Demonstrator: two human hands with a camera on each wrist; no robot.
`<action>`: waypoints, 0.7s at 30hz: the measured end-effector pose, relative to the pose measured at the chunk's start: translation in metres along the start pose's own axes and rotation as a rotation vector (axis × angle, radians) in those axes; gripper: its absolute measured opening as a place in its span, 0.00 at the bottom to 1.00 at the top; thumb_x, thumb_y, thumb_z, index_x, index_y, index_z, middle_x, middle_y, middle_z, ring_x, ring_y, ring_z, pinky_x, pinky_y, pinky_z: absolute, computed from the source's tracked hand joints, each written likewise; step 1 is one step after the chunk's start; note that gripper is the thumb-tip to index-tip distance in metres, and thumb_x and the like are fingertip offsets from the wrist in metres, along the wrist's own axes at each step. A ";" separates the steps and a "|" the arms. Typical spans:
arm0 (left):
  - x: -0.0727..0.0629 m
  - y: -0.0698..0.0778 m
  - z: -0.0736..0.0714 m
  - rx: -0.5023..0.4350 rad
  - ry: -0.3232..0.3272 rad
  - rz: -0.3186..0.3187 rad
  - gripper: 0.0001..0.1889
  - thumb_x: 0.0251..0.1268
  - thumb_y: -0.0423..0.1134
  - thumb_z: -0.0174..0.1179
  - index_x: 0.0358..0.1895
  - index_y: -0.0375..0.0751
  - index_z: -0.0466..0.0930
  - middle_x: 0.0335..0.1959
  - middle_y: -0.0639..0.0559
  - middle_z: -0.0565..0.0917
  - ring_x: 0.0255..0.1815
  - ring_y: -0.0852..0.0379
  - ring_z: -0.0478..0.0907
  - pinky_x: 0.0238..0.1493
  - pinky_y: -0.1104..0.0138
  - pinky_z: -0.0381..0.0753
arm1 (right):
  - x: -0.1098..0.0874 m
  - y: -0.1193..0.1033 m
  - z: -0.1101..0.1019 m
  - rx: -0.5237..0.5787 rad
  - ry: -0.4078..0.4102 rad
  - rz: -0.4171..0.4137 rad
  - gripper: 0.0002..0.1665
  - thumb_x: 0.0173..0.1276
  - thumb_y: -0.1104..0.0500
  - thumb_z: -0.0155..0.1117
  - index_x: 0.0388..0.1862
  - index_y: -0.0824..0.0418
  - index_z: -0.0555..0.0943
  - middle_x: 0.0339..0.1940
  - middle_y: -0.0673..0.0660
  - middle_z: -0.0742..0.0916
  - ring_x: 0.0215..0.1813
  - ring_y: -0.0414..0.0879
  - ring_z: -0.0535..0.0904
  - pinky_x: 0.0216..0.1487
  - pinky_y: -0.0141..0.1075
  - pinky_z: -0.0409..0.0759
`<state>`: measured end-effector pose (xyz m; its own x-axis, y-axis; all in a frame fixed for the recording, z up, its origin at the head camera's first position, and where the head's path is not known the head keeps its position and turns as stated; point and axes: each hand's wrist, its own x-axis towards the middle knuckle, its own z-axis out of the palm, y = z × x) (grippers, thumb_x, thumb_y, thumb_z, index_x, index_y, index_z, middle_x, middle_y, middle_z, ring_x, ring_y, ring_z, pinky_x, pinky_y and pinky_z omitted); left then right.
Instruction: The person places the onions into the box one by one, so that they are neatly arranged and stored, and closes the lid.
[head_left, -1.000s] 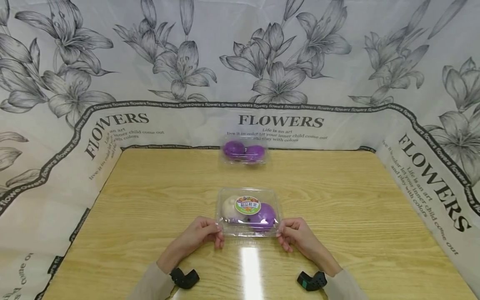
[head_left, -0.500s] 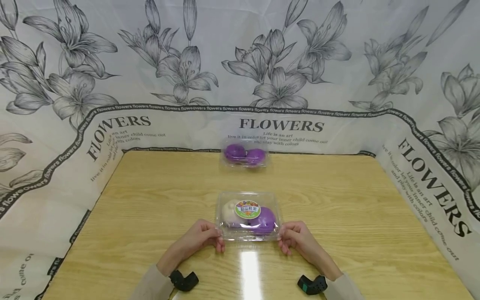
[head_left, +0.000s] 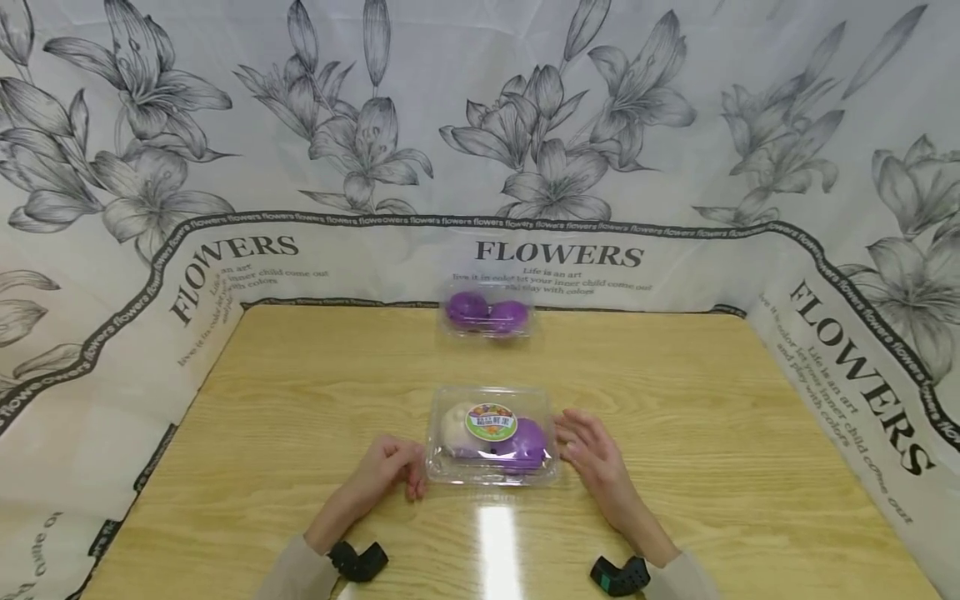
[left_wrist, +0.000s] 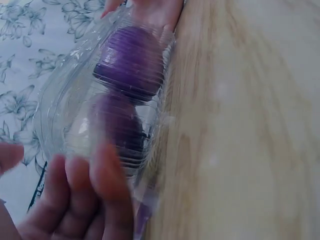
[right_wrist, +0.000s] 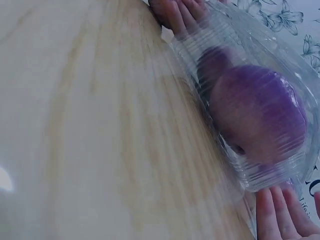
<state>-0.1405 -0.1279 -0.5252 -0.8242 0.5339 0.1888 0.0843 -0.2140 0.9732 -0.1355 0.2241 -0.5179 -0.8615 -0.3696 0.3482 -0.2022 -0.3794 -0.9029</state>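
A clear plastic clamshell box [head_left: 438, 467] with an oval fruit sticker [head_left: 491, 422] on its lid lies closed on the table. Inside it are a round cream-and-purple item and a round purple one [head_left: 525, 446], turnip-like in shape. Just off the box's front left corner is my left hand [head_left: 390, 468], fingers loosely bent and holding nothing. Along the right side, my right hand [head_left: 596, 458] lies with extended fingers at the box wall; whether they touch it I cannot tell. Both wrist views show the ribbed box wall [left_wrist: 125, 165] close to the fingers.
At the back of the wood-grain table [head_left: 315, 367], against the flower-printed cloth [head_left: 375, 258], stands a second clear box with two purple round items [head_left: 487, 314]. A black wrist device [head_left: 358, 562] sits on each wrist.
Both hands have let go of the box's front corners. The left hand has drawn slightly left; the right has moved forward along the right side, its fingers straightening. The box stays in place.
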 end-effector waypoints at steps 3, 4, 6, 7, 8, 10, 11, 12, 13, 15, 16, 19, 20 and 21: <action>0.001 -0.002 -0.001 0.093 0.192 0.086 0.14 0.75 0.30 0.50 0.31 0.21 0.74 0.26 0.36 0.80 0.27 0.58 0.80 0.29 0.68 0.84 | -0.001 0.004 0.006 -0.027 -0.011 -0.007 0.38 0.72 0.75 0.45 0.76 0.74 0.44 0.77 0.67 0.60 0.73 0.45 0.64 0.72 0.34 0.66; 0.002 -0.003 -0.002 0.104 0.233 0.112 0.10 0.74 0.29 0.52 0.38 0.21 0.76 0.32 0.36 0.81 0.33 0.57 0.81 0.33 0.67 0.85 | -0.002 0.005 0.008 -0.031 -0.018 -0.006 0.41 0.71 0.75 0.47 0.77 0.73 0.41 0.79 0.68 0.55 0.75 0.45 0.61 0.73 0.32 0.62; 0.003 -0.005 -0.002 0.110 0.263 0.163 0.12 0.72 0.27 0.54 0.53 0.21 0.73 0.48 0.30 0.80 0.46 0.54 0.81 0.45 0.65 0.86 | -0.003 0.006 0.012 -0.032 -0.031 0.009 0.48 0.68 0.75 0.51 0.78 0.71 0.36 0.80 0.69 0.45 0.78 0.42 0.55 0.75 0.30 0.55; 0.004 -0.006 -0.001 0.094 0.247 0.182 0.18 0.71 0.25 0.54 0.61 0.21 0.69 0.56 0.27 0.76 0.54 0.51 0.79 0.51 0.64 0.84 | -0.003 0.006 0.014 -0.038 -0.033 0.017 0.51 0.67 0.75 0.54 0.79 0.70 0.34 0.80 0.69 0.41 0.79 0.41 0.52 0.75 0.28 0.53; 0.005 -0.007 0.000 0.064 0.218 0.190 0.24 0.70 0.23 0.55 0.66 0.21 0.63 0.64 0.25 0.70 0.60 0.48 0.75 0.57 0.64 0.82 | -0.003 0.007 0.016 -0.046 -0.033 0.024 0.54 0.66 0.74 0.56 0.79 0.69 0.34 0.80 0.69 0.39 0.79 0.40 0.50 0.75 0.27 0.50; 0.006 -0.009 0.004 0.034 0.150 0.188 0.33 0.67 0.21 0.57 0.73 0.23 0.54 0.72 0.24 0.58 0.71 0.42 0.64 0.66 0.64 0.73 | -0.003 0.007 0.020 -0.066 -0.024 0.039 0.58 0.63 0.74 0.60 0.79 0.68 0.33 0.79 0.69 0.36 0.80 0.38 0.46 0.74 0.25 0.47; 0.007 -0.009 0.006 0.023 0.120 0.177 0.37 0.65 0.21 0.58 0.75 0.24 0.51 0.75 0.26 0.53 0.74 0.40 0.59 0.69 0.64 0.69 | -0.003 0.007 0.021 -0.081 -0.012 0.048 0.59 0.61 0.73 0.62 0.80 0.67 0.34 0.80 0.68 0.37 0.80 0.38 0.45 0.74 0.24 0.46; 0.008 -0.009 0.009 0.024 0.098 0.166 0.40 0.64 0.21 0.60 0.76 0.25 0.48 0.77 0.27 0.49 0.76 0.38 0.54 0.71 0.65 0.65 | -0.003 0.007 0.022 -0.095 0.002 0.056 0.60 0.60 0.73 0.64 0.80 0.67 0.35 0.80 0.68 0.37 0.80 0.38 0.44 0.74 0.23 0.46; 0.008 -0.009 0.012 0.032 0.086 0.150 0.42 0.63 0.22 0.62 0.77 0.28 0.47 0.78 0.29 0.47 0.77 0.37 0.51 0.72 0.66 0.63 | -0.003 0.006 0.023 -0.101 0.015 0.061 0.61 0.59 0.73 0.64 0.80 0.67 0.36 0.80 0.68 0.38 0.80 0.39 0.42 0.73 0.22 0.45; 0.009 -0.009 0.017 0.074 0.090 0.126 0.46 0.60 0.24 0.65 0.78 0.32 0.46 0.79 0.34 0.46 0.78 0.38 0.46 0.73 0.68 0.58 | -0.002 0.006 0.025 -0.109 0.035 0.073 0.62 0.57 0.73 0.66 0.80 0.66 0.37 0.81 0.67 0.39 0.81 0.43 0.38 0.73 0.21 0.44; 0.009 -0.009 0.019 0.088 0.099 0.118 0.47 0.59 0.24 0.66 0.78 0.33 0.46 0.80 0.36 0.45 0.78 0.38 0.44 0.73 0.69 0.57 | -0.001 0.006 0.025 -0.113 0.041 0.078 0.62 0.57 0.73 0.66 0.80 0.66 0.37 0.81 0.67 0.39 0.81 0.45 0.36 0.73 0.21 0.44; 0.009 -0.008 0.023 0.112 0.133 0.101 0.49 0.57 0.24 0.68 0.79 0.35 0.47 0.80 0.38 0.46 0.79 0.39 0.44 0.73 0.70 0.55 | 0.001 0.006 0.025 -0.111 0.045 0.087 0.62 0.56 0.74 0.65 0.81 0.65 0.37 0.81 0.66 0.40 0.80 0.52 0.31 0.72 0.20 0.44; 0.009 -0.009 0.024 0.112 0.140 0.102 0.49 0.57 0.24 0.68 0.79 0.34 0.47 0.80 0.37 0.46 0.79 0.39 0.44 0.73 0.70 0.54 | 0.002 0.006 0.024 -0.108 0.040 0.084 0.62 0.56 0.74 0.65 0.80 0.65 0.37 0.81 0.66 0.39 0.80 0.55 0.29 0.72 0.20 0.44; 0.009 -0.009 0.024 0.110 0.144 0.101 0.49 0.57 0.24 0.68 0.79 0.34 0.47 0.80 0.37 0.46 0.79 0.39 0.44 0.73 0.70 0.54 | 0.002 0.007 0.024 -0.107 0.035 0.081 0.62 0.56 0.74 0.65 0.80 0.66 0.37 0.81 0.67 0.39 0.79 0.56 0.29 0.72 0.20 0.44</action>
<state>-0.1354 -0.1018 -0.5290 -0.8791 0.3903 0.2735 0.2251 -0.1658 0.9601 -0.1278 0.2005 -0.5173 -0.8922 -0.3651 0.2658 -0.1782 -0.2562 -0.9501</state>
